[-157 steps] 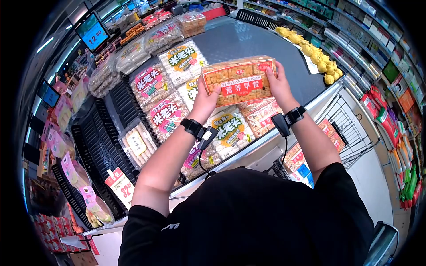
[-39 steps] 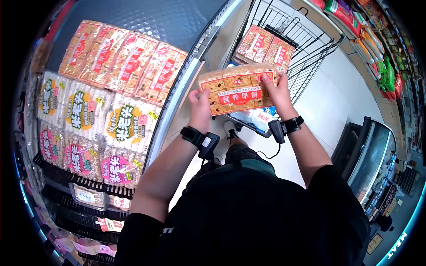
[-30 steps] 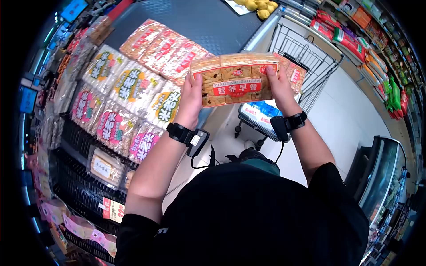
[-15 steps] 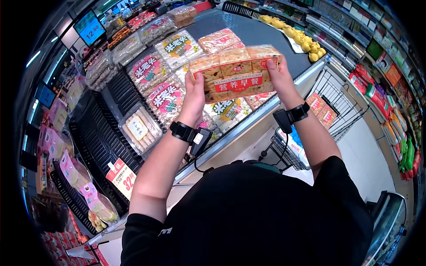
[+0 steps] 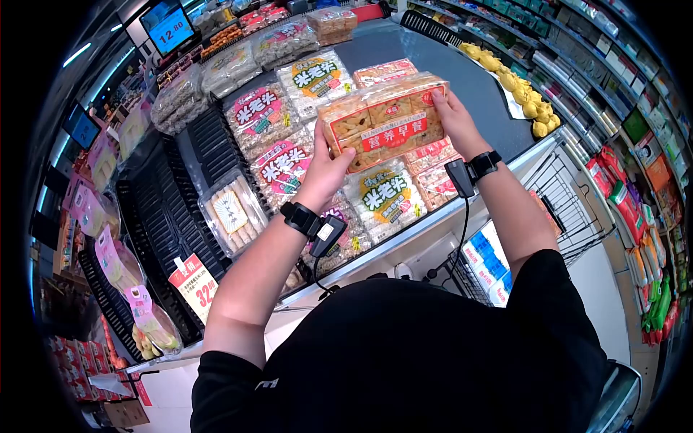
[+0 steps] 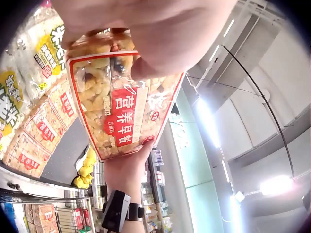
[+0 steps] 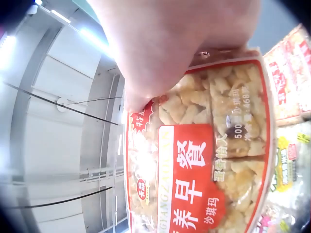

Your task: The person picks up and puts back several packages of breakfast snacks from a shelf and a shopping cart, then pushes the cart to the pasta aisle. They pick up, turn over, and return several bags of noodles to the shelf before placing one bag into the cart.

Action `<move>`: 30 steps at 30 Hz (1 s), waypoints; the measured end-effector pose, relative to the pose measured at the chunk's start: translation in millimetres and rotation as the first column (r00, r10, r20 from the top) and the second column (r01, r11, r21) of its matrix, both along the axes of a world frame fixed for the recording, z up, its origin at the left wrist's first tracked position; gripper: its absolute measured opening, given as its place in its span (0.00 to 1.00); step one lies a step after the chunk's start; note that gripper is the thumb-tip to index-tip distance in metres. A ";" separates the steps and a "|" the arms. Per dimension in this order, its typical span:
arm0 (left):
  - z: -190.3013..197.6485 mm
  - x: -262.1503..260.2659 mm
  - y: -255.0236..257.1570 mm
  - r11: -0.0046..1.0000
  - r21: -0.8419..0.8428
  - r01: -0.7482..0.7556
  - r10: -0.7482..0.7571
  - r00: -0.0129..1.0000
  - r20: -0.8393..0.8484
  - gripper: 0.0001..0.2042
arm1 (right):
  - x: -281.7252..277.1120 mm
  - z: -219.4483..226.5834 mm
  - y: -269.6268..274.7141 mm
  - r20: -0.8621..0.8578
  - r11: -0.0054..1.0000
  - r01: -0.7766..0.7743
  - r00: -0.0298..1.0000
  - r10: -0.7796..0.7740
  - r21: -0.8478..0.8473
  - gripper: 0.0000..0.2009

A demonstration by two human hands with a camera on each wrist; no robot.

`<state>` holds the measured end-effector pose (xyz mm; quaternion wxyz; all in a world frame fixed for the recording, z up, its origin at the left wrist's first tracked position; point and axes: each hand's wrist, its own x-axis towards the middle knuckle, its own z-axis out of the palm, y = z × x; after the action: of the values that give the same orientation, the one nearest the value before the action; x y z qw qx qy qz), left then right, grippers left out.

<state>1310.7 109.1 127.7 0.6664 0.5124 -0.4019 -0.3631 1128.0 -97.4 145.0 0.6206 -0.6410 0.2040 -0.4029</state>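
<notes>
Both hands hold a clear-wrapped pack of sachima [image 5: 386,119] with a red label, raised above the display of snack packs. My left hand [image 5: 325,173] grips its left end, thumb on the front face. At the opposite end, my right hand [image 5: 458,126] has its thumb on the upper front corner. The pack tilts a little, left end lower. In the left wrist view the left hand [image 6: 160,29] covers the near end of the pack [image 6: 112,107]. The right wrist view shows the right hand [image 7: 180,43] over the other end; the fingers behind are hidden.
White rice-snack packs [image 5: 382,198] and more sachima packs [image 5: 437,184] lie on the grey display counter [image 5: 498,108]. Yellow fruit [image 5: 530,108] lines its far right edge. A wire shopping cart [image 5: 570,202] holding blue-and-white packs [image 5: 487,260] stands at the right.
The head view swung toward the shopping cart and back over the counter. My hands keep hold of the sachima pack throughout; its left end has dipped in the last half second.
</notes>
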 end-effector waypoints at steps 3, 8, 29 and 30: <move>1.7 27.3 -58.7 0.989 0.119 -0.089 0.049 0.951 0.305 0.40 | 21.3 -8.1 -66.7 -0.027 0.992 0.065 0.997 -0.068 -0.104 0.21; -8.7 73.8 -180.1 0.978 -0.019 -0.208 0.193 0.863 0.467 0.33 | 59.4 -3.1 -189.7 -0.042 0.986 0.169 0.985 -0.168 0.000 0.16; -45.3 233.1 -414.3 0.790 0.243 -0.563 0.136 0.546 0.827 0.26 | 245.9 -115.3 -446.9 -0.198 0.961 -0.011 0.979 -0.046 -0.277 0.24; -40.6 225.6 -411.9 0.709 0.254 -0.657 0.044 0.401 0.915 0.27 | 249.7 -123.8 -446.6 -0.246 0.911 0.046 0.956 -0.159 -0.409 0.24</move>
<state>1536.4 -302.8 87.1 0.2428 0.8754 -0.4180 -0.0007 1377.7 -544.0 21.2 0.4205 -0.7916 0.2349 -0.3759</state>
